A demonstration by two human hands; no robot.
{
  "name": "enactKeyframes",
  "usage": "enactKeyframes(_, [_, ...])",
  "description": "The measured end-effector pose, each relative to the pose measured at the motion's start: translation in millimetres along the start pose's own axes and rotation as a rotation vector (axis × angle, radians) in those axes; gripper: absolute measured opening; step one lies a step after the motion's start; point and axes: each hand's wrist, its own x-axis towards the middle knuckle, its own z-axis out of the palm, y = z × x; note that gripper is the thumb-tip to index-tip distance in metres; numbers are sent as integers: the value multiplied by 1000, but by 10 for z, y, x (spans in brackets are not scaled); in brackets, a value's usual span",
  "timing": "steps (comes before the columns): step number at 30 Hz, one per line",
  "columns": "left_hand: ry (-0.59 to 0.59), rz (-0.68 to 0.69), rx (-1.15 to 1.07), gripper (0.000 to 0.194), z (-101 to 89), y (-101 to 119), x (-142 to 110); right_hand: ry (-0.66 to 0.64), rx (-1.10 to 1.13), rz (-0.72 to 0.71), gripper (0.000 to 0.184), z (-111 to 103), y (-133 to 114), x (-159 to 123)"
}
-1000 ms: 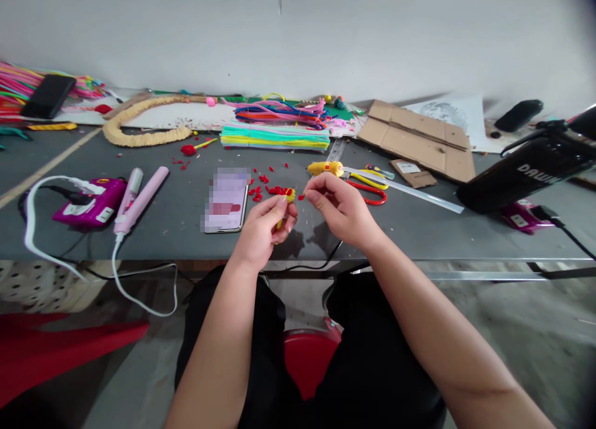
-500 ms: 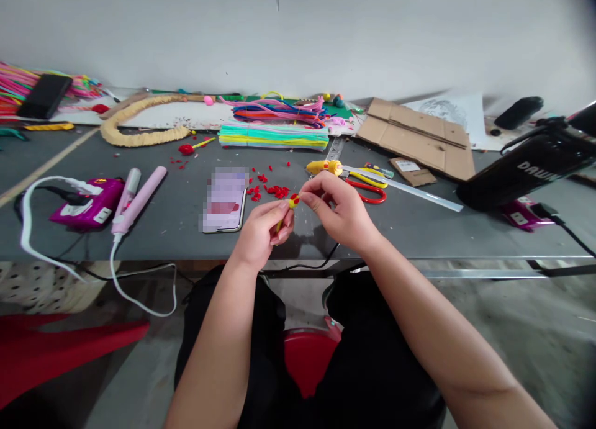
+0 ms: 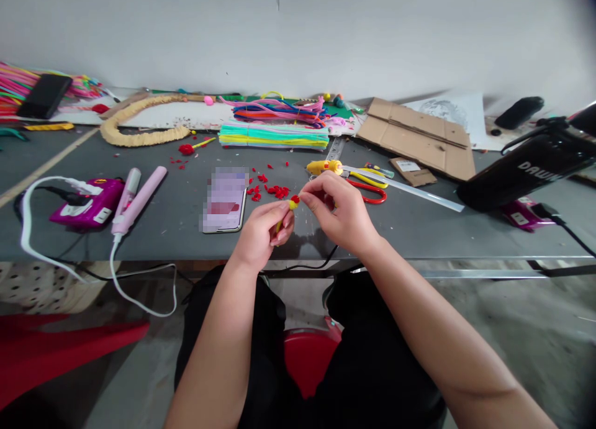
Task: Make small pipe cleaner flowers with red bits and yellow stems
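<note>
My left hand point(image 3: 263, 230) is closed around the yellow stem of a small pipe-cleaner flower point(image 3: 293, 203), whose head is yellow with red on top. My right hand point(image 3: 339, 208) is pinched at the right side of that head, thumb against forefinger. Whatever sits between those fingertips is too small to make out. Just beyond my hands lie several loose red petals point(image 3: 278, 192). A finished-looking red flower on a yellow stem point(image 3: 187, 149) rests farther back to the left.
A phone point(image 3: 223, 200) lies left of my hands. Behind my right hand are a yellow glue gun point(image 3: 325, 167) with a long glue stick and red-handled scissors point(image 3: 372, 194). Pipe-cleaner bundles point(image 3: 274, 137), a pink hair straightener point(image 3: 139, 199), cardboard point(image 3: 416, 137) and a black bottle point(image 3: 526, 168) surround the work area.
The flower head has turned slightly, so its red part now shows on top. Both hands have stayed almost in place.
</note>
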Motion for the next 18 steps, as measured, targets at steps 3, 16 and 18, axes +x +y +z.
enactKeyframes(3, [-10,-6,-14,34,2,2,6,-2,10,-13,10,3,-6,-2])
enactKeyframes(16, [-32,-11,-29,34,-8,3,2,26,21,25,14,-35,10,-9])
enactKeyframes(18, [-33,-3,-24,35,-6,6,6,21,73,67,18,-34,-1,-14])
